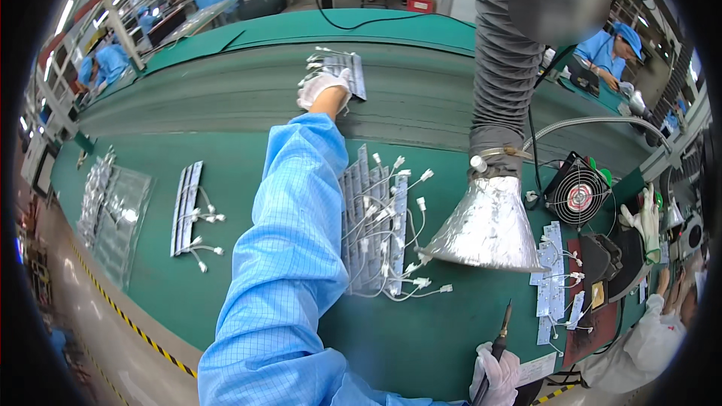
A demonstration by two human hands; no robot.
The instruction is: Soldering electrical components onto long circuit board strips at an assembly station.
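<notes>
My left arm, in a blue checked sleeve, stretches away across the bench. My white-gloved left hand point(325, 91) is closed on a small bundle of narrow light-strip boards point(359, 77) with white wires, over the grey conveyor belt; its fingertips are partly hidden. Low at the right, my gloved right hand point(495, 373) grips a soldering iron point(500, 345), its tip pointing up. Between the hands, many wired strip boards point(368, 233) lie side by side on the green mat, partly covered by my sleeve. Left of my arm is a smaller group of strip boards point(186, 209) with white connectors.
A foil-covered fume hood point(489, 229) hangs from a grey hose point(500, 68) right of centre. Further right are a small fan point(577, 194), more wired boards point(551, 278) and a black round stand point(624, 259). Clear plastic bags point(120, 214) lie far left. Co-workers sit beyond the belt.
</notes>
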